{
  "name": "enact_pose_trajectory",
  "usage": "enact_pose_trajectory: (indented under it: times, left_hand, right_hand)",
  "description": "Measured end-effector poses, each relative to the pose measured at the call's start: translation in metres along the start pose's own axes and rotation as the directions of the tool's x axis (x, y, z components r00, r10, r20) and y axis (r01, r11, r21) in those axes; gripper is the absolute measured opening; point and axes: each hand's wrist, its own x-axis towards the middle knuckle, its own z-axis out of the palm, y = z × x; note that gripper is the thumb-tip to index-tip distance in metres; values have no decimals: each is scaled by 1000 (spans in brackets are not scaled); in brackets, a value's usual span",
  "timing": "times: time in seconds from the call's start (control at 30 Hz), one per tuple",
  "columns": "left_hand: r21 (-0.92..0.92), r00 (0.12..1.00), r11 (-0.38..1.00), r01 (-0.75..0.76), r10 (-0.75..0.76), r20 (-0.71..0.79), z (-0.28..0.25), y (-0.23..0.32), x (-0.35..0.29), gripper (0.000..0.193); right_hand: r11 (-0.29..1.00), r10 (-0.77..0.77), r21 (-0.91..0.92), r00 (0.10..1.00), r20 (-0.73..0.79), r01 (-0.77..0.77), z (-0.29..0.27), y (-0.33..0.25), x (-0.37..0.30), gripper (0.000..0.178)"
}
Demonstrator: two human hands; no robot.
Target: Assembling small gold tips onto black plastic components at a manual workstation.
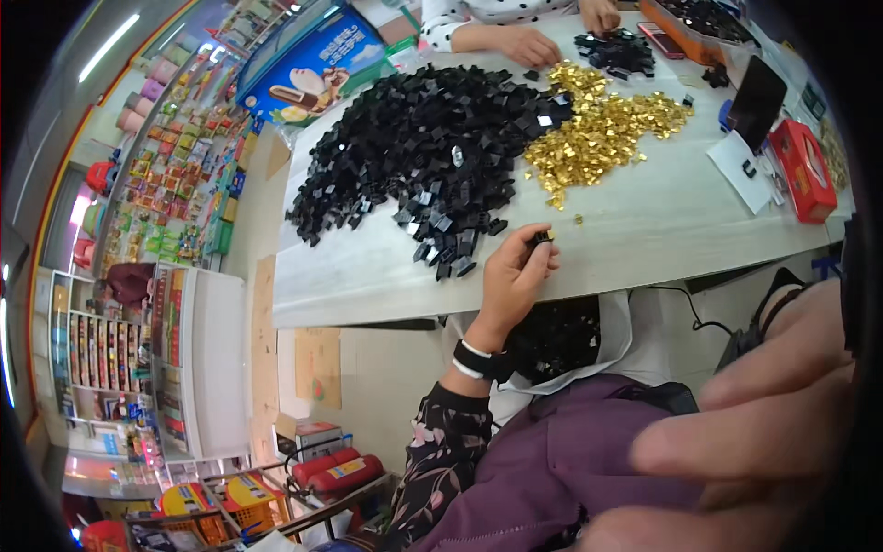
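My left hand, with a black and white band on its wrist, is closed at the near edge of the table. Between its thumb and fingers it pinches a small black plastic piece with a bit of gold showing on it. Very close to the camera at lower right, my right hand looms large and blurred, its fingers apart and nothing visible in them. Beyond the left hand lies a big heap of black plastic pieces. To its right spreads a pile of small gold metal pieces.
Across the white table, another person's hand rests by a smaller black pile. At right stand a red box, a dark phone-like slab and an orange bin. Below the table edge, a white sack holds black pieces.
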Motion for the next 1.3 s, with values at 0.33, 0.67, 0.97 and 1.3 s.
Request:
enact_pose_trajectory:
  times: [0.33, 0.67, 0.97, 1.3]
  left_hand:
    - [-29, 999, 999, -26, 26, 22, 4, 0, 4, 27]
    - [-31, 998, 999, -29, 30, 55, 0, 2, 2, 26]
    - [51, 999, 998, -37, 36, 20, -3, -9, -1, 25]
    - [-2, 1000, 1000, 12, -12, -10, 5, -7, 2, 25]
  right_hand:
    - [998, -63, 7, 997, -46, 64, 6, 7, 6, 12]
    - [991, -133, 9, 988, -81, 135, 7, 4, 12, 12]
    - [933, 150, -306, 979, -140, -187, -48, -43, -44, 12]
    - [902, 206, -339, 956, -208, -268, -56, -58, -66, 12]
